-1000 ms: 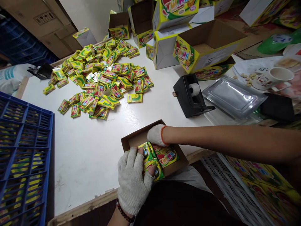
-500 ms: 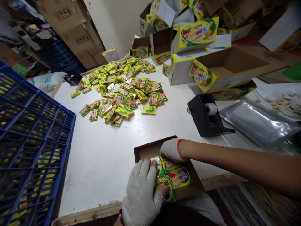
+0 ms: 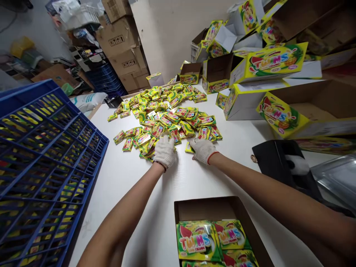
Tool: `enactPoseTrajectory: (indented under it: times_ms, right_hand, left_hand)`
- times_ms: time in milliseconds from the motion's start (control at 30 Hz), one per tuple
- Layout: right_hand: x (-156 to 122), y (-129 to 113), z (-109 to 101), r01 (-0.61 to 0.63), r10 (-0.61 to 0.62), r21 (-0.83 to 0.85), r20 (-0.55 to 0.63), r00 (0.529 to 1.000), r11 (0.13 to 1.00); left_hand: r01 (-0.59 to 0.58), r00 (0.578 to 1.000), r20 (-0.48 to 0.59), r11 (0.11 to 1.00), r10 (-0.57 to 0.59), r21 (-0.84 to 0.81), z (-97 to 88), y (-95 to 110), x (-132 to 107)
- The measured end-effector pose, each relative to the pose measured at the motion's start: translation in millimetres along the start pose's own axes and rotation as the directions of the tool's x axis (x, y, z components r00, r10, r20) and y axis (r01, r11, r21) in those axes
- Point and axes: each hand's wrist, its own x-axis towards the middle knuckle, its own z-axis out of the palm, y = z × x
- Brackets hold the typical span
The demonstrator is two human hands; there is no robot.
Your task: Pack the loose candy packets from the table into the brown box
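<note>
Both my hands wear white knit gloves and reach out to a pile of small yellow-green candy packs (image 3: pixel 155 124) on the white table. My left hand (image 3: pixel 164 152) lies over the pile's front edge, fingers stretched forward onto the packs; its fingertips are partly hidden. To its right, my right hand (image 3: pixel 204 150) has its fingers closed around a single candy pack (image 3: pixel 189 148) in front of the pile. Nearer to me stands an open cardboard box (image 3: pixel 207 209), partly cut off by the frame. Larger flat "Twins" packs (image 3: pixel 194 241) lie in it in two columns.
A blue plastic crate (image 3: pixel 91 148) full of packs stands tilted at the left. On the right are a black tape dispenser (image 3: pixel 278 163), a clear plastic tray (image 3: pixel 336 174) and several stacked printed boxes (image 3: pixel 275 63). Brown cartons (image 3: pixel 119 40) stand by the wall behind.
Both hands have left the cardboard box and moved forward to the candy pile. The view has shifted, so the box shows lower and its packs are uncovered.
</note>
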Motion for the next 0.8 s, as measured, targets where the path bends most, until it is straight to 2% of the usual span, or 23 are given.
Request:
enactPoseTrajectory:
  times_ms: [100,200,300,333,367,400,433,467,500,533,600,667,700,733,800]
  right_hand:
    - [-1,6,1,0.011,-0.012,0.05,0.019,1.0,0.999]
    - [-14,21,-1,-0.014,0.009,0.176,0.028,1.0,0.984]
    - [-30,35,0,-0.018,0.009,0.321,0.029,1.0,0.947]
    - [-36,37,2,-0.007,-0.007,0.436,0.03,1.0,0.9]
    - [-40,37,5,0.008,-0.036,0.599,0.034,0.999,0.8]
    - [-45,35,8,0.02,-0.072,0.777,0.034,0.997,0.629]
    - [-48,31,11,0.019,-0.111,0.918,0.027,0.993,0.395]
    - [-51,27,14,0.003,-0.139,0.989,0.017,0.99,0.145]
    - [-52,21,16,-0.02,-0.153,0.998,0.011,0.988,-0.06]
    - [-52,16,18,-0.042,-0.153,0.982,0.014,0.988,-0.183]
    - [-51,7,21,-0.06,-0.123,0.953,0.024,0.992,-0.296]
    - [-49,2,23,-0.06,-0.121,0.954,0.025,0.992,-0.295]
    - [-48,0,25,-0.057,-0.127,0.968,0.027,0.992,-0.244]
    - [-48,0,26,-0.052,-0.119,0.99,0.036,0.992,-0.132]
    - [-49,3,28,-0.051,-0.035,0.982,0.058,0.998,0.183]
  left_hand:
    - [0.067,0.998,0.02,0.99,-0.065,-0.122,2.8,-4,19]
    - [0.127,0.991,-0.009,0.945,-0.136,-0.302,-2.5,-15,17]
    - [0.186,0.971,-0.028,0.823,-0.237,-0.537,-4.4,-22,1]
    - [0.209,0.962,-0.009,0.756,-0.273,-0.62,-2.3,-21,-7]
    - [0.232,0.953,0.022,0.678,-0.304,-0.698,1.2,-20,-15]
    - [0.252,0.944,0.059,0.59,-0.326,-0.767,5.7,-17,-23]
    - [0.266,0.935,0.094,0.5,-0.342,-0.824,10.8,-14,-31]
    - [0.273,0.927,0.123,0.413,-0.354,-0.869,15.9,-10,-38]
    - [0.274,0.92,0.144,0.336,-0.364,-0.901,20.5,-6,-45]
    - [0.269,0.915,0.158,0.269,-0.372,-0.925,24.3,-2,-50]
    - [0.252,0.913,0.173,0.176,-0.369,-0.952,29.2,4,-58]
    - [0.235,0.924,0.179,0.134,-0.337,-0.963,32.3,8,-62]
    - [0.229,0.932,0.179,0.13,-0.314,-0.965,34.0,10,-63]
    - [0.223,0.94,0.176,0.138,-0.291,-0.965,36.1,10,-65]
    - [0.206,0.955,0.156,0.188,-0.25,-0.96,42.4,11,-67]
